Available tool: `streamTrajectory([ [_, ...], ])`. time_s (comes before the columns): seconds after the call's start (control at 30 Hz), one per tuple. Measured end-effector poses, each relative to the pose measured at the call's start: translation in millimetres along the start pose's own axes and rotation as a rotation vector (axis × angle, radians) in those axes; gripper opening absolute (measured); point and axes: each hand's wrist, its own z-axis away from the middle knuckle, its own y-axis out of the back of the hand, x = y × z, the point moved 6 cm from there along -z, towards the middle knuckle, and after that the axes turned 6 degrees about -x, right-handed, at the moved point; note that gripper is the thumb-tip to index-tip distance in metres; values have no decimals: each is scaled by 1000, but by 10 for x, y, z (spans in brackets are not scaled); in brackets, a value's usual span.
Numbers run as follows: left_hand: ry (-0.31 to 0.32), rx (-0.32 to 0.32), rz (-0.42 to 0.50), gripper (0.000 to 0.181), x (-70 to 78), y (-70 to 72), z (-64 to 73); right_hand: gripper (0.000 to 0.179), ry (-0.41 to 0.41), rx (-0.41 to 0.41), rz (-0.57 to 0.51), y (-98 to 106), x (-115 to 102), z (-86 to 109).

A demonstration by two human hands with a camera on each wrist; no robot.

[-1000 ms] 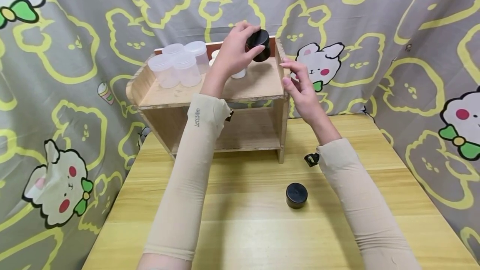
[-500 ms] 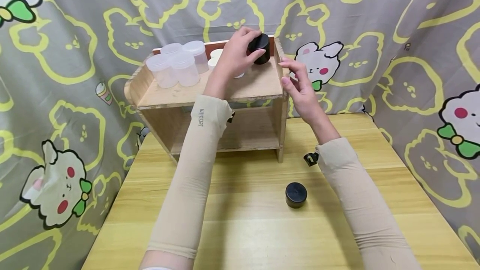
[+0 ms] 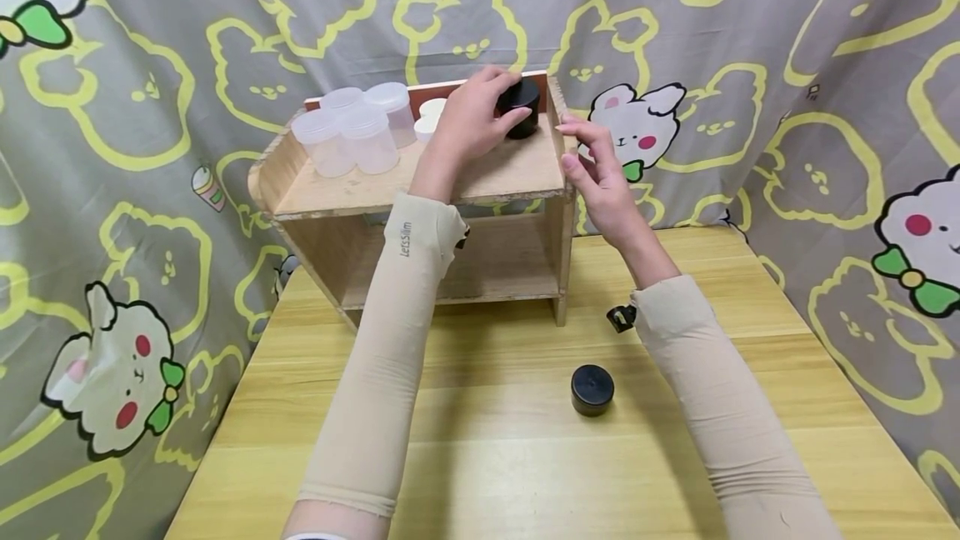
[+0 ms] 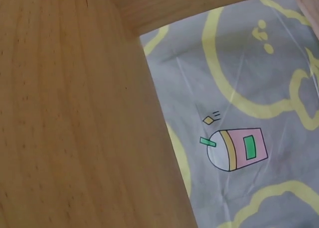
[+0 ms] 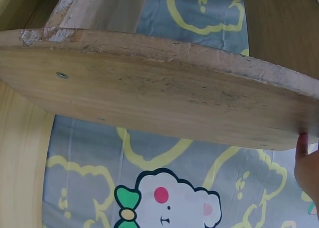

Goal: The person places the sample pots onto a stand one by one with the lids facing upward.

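Near the right end of the wooden shelf's (image 3: pixel 420 198) top board, my left hand (image 3: pixel 476 115) grips a black lidded jar (image 3: pixel 522 111), thumb at the front and fingers behind. The jar stands upright and seems to rest on the board. My right hand (image 3: pixel 600 169) holds the upper edge of the shelf's right side panel (image 5: pixel 164 83); the right wrist view shows one digit against the panel's outer face. Small white containers (image 3: pixel 429 117) are partly hidden by my left hand. The left wrist view shows only the shelf's wood and the curtain.
Several translucent lidded jars (image 3: pixel 367 140) stand grouped at the left of the top board. A low black round container (image 3: pixel 592 390) sits on the wooden table (image 3: pixel 510 457) in front of the shelf. A patterned curtain (image 3: pixel 712 40) hangs close behind and at both sides.
My left hand has lowered the black jar towards the top board, moving slightly down and to the right. My right hand has stayed at the side panel.
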Motion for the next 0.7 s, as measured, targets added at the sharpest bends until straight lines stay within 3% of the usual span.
streamTrajectory([
  [0.33, 22, 11, -103, 57, -22, -38, 1, 37, -7, 0, 20, 9, -8, -1],
  [0.7, 35, 17, -127, 58, -13, -45, 13, 36, -9, 1, 15, 11, 11, -3],
])
